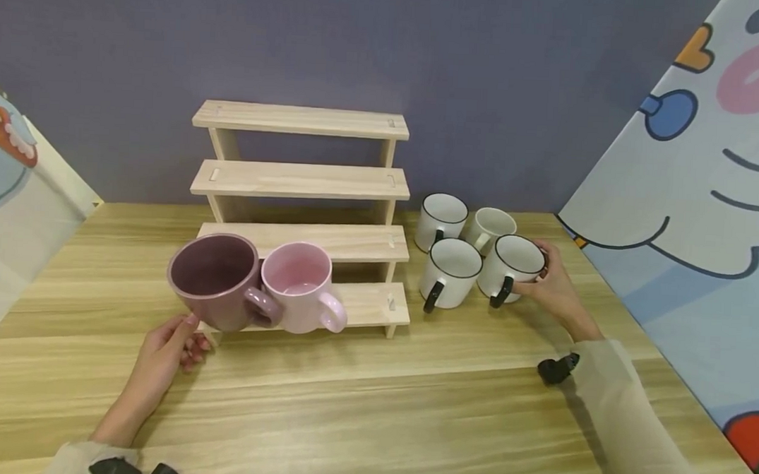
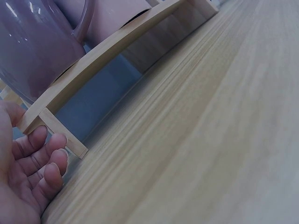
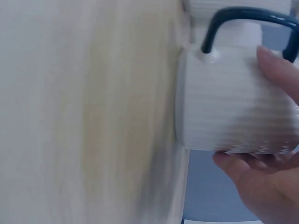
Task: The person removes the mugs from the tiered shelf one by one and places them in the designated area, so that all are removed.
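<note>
My right hand (image 1: 556, 293) grips a white mug (image 1: 520, 257) with a black rim and black handle, thumb on the handle side and fingers round the far side. In the right wrist view, the mug's ribbed wall (image 3: 233, 102) shows between thumb and fingers. At the left end of the lowest step, my left hand (image 1: 170, 348) holds the corner of the wooden tiered shelf (image 1: 370, 304). Its thumb lies at the board's end and curled fingers (image 2: 38, 140) sit below. Just above that hand, a large mauve mug (image 1: 215, 286) stands on this step beside a pink mug (image 1: 297, 290).
Left of the held mug stand another black-handled white mug (image 1: 452, 275), a black-rimmed one (image 1: 442, 218) behind it and a cream mug (image 1: 491, 226). The shelf's upper steps (image 1: 299, 180) rise toward a grey-blue back panel (image 1: 487, 93). A printed panel (image 1: 693, 194) borders the table's right edge.
</note>
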The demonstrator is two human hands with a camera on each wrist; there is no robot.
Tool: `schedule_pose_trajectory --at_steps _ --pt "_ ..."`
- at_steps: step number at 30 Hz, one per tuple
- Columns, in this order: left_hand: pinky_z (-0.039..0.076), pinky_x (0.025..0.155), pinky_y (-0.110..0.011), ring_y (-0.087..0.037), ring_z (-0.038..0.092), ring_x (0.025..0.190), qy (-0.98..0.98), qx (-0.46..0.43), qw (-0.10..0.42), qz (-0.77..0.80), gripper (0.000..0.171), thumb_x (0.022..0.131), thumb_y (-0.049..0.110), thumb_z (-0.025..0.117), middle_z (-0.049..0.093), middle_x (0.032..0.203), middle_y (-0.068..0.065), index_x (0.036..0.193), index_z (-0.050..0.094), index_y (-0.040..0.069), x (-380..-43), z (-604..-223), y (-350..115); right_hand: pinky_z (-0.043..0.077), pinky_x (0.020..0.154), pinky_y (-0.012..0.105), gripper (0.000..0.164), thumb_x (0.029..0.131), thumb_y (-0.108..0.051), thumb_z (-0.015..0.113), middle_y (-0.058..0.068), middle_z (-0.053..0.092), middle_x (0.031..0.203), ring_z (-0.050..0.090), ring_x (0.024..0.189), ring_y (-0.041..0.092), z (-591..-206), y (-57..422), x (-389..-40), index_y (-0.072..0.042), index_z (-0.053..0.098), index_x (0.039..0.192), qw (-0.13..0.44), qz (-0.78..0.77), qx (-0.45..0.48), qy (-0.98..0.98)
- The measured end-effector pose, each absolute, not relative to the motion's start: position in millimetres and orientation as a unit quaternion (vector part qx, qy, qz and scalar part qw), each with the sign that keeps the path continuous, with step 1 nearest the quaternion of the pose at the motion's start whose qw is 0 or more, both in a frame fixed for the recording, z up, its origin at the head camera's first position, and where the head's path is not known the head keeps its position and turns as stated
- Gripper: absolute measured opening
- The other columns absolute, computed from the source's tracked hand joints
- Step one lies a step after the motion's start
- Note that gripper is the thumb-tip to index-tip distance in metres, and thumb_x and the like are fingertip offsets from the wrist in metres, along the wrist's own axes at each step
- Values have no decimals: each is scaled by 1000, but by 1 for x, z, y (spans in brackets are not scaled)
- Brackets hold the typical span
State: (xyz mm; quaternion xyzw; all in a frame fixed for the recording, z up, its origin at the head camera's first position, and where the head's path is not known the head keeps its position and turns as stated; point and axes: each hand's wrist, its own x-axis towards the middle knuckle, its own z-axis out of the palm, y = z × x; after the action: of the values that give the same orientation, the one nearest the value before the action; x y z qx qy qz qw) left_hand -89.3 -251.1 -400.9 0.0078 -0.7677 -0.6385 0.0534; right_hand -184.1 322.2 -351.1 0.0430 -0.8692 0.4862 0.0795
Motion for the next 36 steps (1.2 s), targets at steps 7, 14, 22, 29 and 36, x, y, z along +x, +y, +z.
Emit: schedule_pose_trajectory --at_steps 7,14,22,29,36 --pt "43 44 -20 -4 52 53 -771 8 52 -634 29 103 23 42 61 65 9 81 61 20 -89 -403 -250 37 85 14 94 76 6 73 18 34 134 43 103 2 -349 323 -182 1 10 145 55 485 26 -873" --pt "42 44 -20 -4 52 52 -772 15 54 -634 29 103 24 42 60 65 9 82 62 23 -87 -403 -250 36 83 11 94 76 6 73 27 32 137 41 103 0 -348 323 -183 2 9 145 47 475 38 -878" --pt "43 44 -19 -4 52 52 -772 11 59 -633 28 103 23 41 60 65 9 84 62 20 -85 -403 -249 34 106 37 98 70 9 76 31 33 138 40 119 32 -342 321 -180 8 12 144 51 445 57 -892" --pt "43 45 -20 -4 52 53 -778 10 60 -625 29 103 23 41 61 66 9 84 62 22 -86 -402 -251 20 105 67 100 66 12 76 37 31 137 28 127 49 -331 315 -178 13 11 142 50 431 51 -900" --pt "43 44 -20 -4 52 53 -788 14 61 -613 29 103 24 40 61 65 10 83 61 18 -87 -400 -251 15 107 69 101 67 11 74 41 23 143 19 135 54 -319 311 -173 13 8 144 23 412 26 -911"
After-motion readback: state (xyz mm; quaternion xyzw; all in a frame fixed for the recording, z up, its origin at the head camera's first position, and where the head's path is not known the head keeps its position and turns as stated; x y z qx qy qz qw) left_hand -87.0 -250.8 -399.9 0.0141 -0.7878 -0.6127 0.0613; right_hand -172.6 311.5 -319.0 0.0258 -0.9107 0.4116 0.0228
